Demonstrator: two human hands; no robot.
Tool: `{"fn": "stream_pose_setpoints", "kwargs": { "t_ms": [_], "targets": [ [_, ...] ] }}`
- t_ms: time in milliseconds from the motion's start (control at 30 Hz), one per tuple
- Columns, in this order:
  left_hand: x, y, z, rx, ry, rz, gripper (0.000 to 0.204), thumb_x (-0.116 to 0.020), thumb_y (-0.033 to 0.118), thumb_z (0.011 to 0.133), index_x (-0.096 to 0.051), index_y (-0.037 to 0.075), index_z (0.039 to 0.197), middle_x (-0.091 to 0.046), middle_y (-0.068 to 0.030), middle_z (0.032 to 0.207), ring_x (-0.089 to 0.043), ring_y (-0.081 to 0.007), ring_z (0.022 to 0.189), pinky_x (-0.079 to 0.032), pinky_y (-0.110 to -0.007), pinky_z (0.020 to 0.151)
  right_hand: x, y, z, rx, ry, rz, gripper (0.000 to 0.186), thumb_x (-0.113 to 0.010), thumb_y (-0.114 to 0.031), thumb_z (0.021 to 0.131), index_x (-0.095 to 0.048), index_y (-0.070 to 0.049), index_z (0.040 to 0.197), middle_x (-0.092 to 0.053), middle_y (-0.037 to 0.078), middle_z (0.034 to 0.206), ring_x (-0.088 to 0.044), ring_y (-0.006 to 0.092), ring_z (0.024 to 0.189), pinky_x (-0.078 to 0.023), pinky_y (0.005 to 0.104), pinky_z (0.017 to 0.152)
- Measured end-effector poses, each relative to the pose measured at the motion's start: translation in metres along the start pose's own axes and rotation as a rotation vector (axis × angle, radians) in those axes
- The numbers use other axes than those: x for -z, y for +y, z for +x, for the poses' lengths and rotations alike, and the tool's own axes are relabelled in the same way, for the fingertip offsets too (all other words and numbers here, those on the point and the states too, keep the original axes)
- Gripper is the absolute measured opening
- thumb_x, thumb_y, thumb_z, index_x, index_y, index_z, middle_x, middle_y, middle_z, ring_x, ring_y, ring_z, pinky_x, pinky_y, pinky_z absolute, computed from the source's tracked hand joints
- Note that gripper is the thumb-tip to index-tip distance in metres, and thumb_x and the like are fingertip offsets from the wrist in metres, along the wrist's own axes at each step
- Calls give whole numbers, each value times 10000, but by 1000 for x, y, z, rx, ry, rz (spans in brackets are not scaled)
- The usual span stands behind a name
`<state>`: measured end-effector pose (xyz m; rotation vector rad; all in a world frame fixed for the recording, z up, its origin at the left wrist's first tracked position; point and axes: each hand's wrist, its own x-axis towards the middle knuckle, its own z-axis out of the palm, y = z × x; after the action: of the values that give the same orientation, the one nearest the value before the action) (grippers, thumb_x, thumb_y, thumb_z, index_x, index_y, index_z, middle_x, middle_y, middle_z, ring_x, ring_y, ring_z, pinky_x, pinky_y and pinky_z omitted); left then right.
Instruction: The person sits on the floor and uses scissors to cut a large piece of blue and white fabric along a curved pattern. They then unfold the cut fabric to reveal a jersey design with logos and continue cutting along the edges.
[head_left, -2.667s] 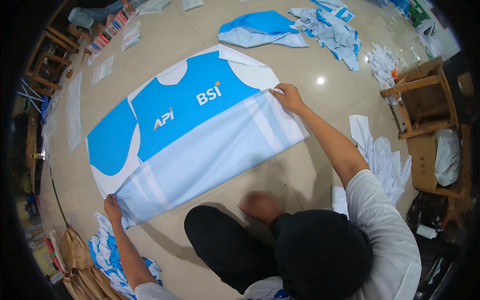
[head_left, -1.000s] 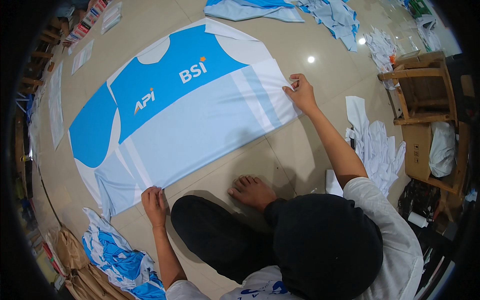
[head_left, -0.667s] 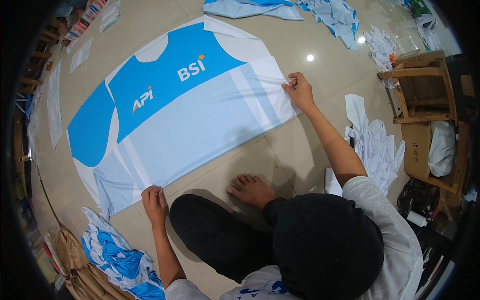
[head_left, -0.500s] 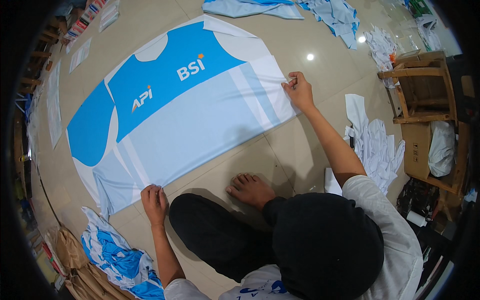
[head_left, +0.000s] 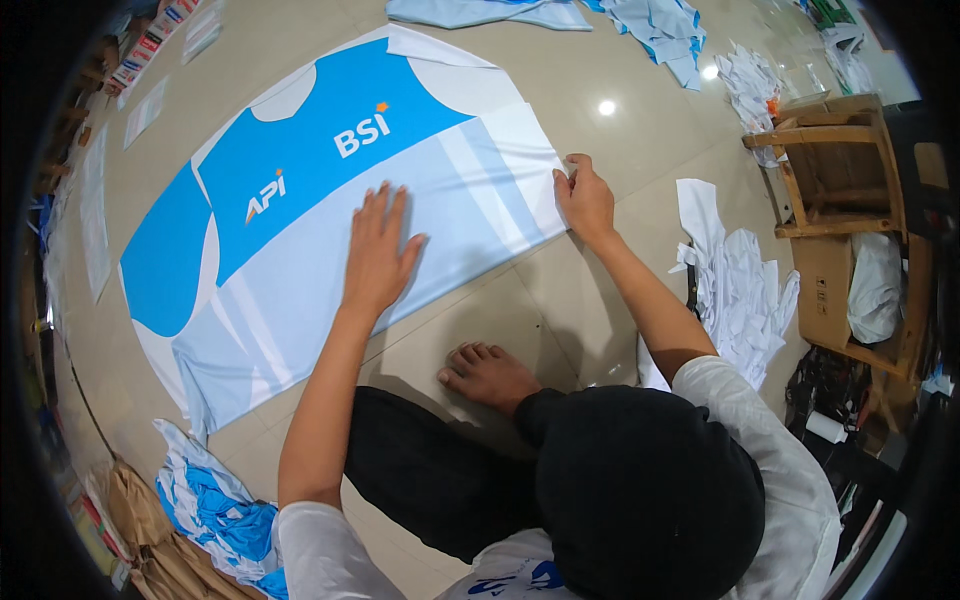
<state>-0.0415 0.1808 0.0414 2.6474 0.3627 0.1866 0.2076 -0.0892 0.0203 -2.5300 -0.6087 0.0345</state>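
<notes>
One cardboard box, contents unclear; left hand over jersey.

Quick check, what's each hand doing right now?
Left hand: open, palm down over the blue-and-white jersey, fingers slightly spread.
Right hand: fingers bent at the jersey's white right edge; whether it grips cannot be told.

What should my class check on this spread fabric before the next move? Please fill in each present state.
1. Left hand open, fingers spread over the fabric: ok.
2. Right hand gripping the right edge: cannot tell; fingertips are at it, but the pinch is unclear.
3. Fabric smooth: not ok; creases near the right edge, lower left corner rumpled.
4. Bare foot off the fabric: ok.
5. White cloth pile apart from it: ok.
6. Underside flat: cannot tell; hidden.
</notes>
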Motion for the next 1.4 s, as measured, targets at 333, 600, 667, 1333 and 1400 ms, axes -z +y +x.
{"fn": "stream_pose_setpoints", "kwargs": {
  "t_ms": [333, 600, 667, 1333, 1400],
  "targets": [
    [-71, 57, 57, -40, -26, 141, 710, -530, 488, 1104, -342, 179, 1715, -244, -166, 1794, -153, -463, 1653, -117, -638, 1329, -2, 3, 0, 82, 45, -63, 262, -697, -215, 1036, -641, -46, 1229, -707, 128, 780, -697, 337, 686, -545, 461, 649],
    [-84, 60, 50, -63, 37, 116, 735, -569, 499, 1080, -353, 194, 1712, -272, -168, 1785, -180, -472, 1644, -127, -663, 1314, -5, -15, -5, 402, 134, -127, 404, -693, -175, 1008, -624, -28, 1378, -619, 202, 1442, -607, 399, 1267, -473, 531, 1041],
    [-85, 59, 49, -65, 51, 106, 735, -578, 497, 1074, -364, 191, 1707, -277, -167, 1783, -186, -476, 1641, -131, -668, 1311, -15, -36, -7, 488, 39, -20, 477, -676, -205, 1021, -595, -20, 1453, -534, 217, 1573, -510, 442, 1422, -396, 568, 1170],
    [-82, 45, 49, -106, 114, -41, 723, -613, 473, 1059, -447, 95, 1652, -332, -217, 1747, -242, -494, 1620, -154, -667, 1305, -75, -56, 29, 456, -216, -315, 763, -535, -499, 1085, -348, -97, 1706, -218, 259, 1781, -167, 453, 1658, -146, 710, 1282],
    [-71, 27, 43, -65, 98, -22, 737, -599, 473, 1068, -410, 93, 1670, -313, -224, 1753, -230, -490, 1625, -151, -650, 1313, -73, -50, 26, 431, -173, -345, 757, -539, -491, 1091, -340, -105, 1712, -205, 248, 1790, -164, 442, 1662, -132, 717, 1277]
  ]
}}
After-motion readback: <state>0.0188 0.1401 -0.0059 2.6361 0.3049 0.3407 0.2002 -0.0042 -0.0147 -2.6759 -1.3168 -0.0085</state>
